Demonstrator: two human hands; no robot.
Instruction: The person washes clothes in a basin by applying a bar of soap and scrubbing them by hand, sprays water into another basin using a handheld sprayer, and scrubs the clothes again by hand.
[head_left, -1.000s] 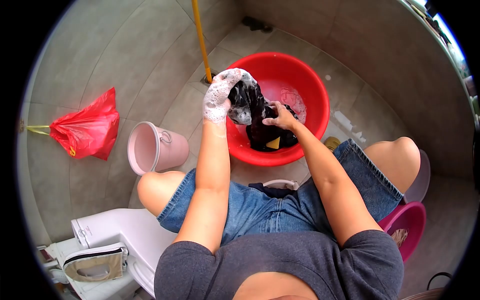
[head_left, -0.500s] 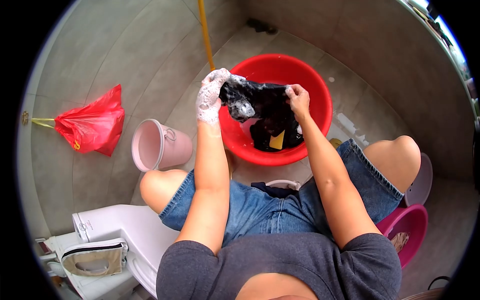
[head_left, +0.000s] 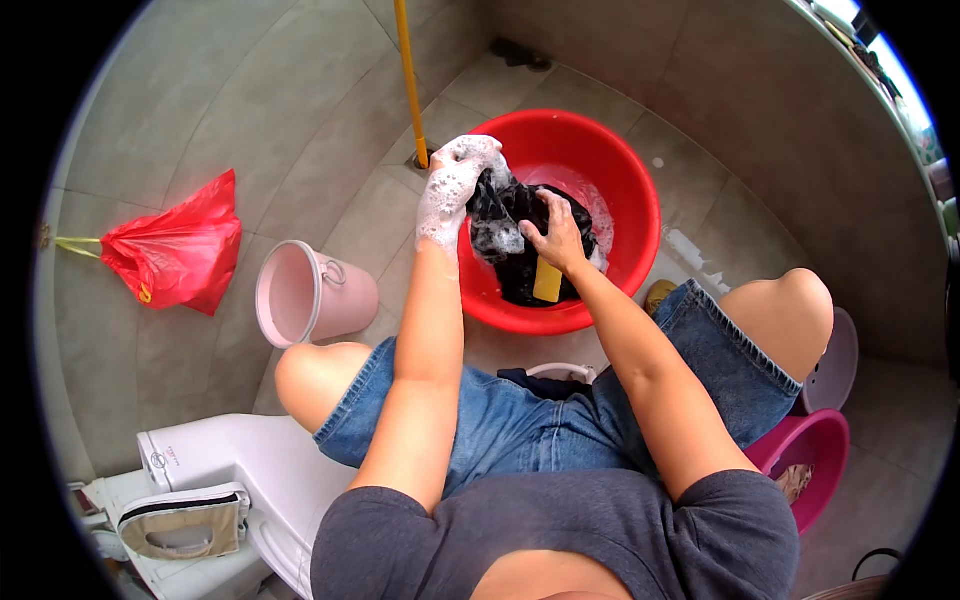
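Note:
Thick white suds coat my left hand [head_left: 452, 190], which is closed around one end of a wet black cloth [head_left: 520, 205] at the left rim of a red basin [head_left: 648, 225]. The cloth hangs bunched from that hand down into the basin, with foam on its near side. Over the cloth's right part, my right hand [head_left: 562, 238] has its fingers spread, fingertips right at the fabric and not gripping it. A yellow rectangular block [head_left: 547, 281] lies on the black fabric just below my right hand. Soapy water shows at the basin's right side.
Left of the basin, a pink bucket [head_left: 345, 298] lies tipped towards the left, and a red plastic bag [head_left: 180, 245] is farther left. A yellow pole [head_left: 408, 80] stands behind my left hand. A white toilet [head_left: 220, 435] is at lower left, a magenta basin [head_left: 838, 460] at lower right.
The cloth was stretched between both hands and now sags into the basin. My right hand has let go of its end and moved left and down, fingers spreading. My left hand has shifted slightly right.

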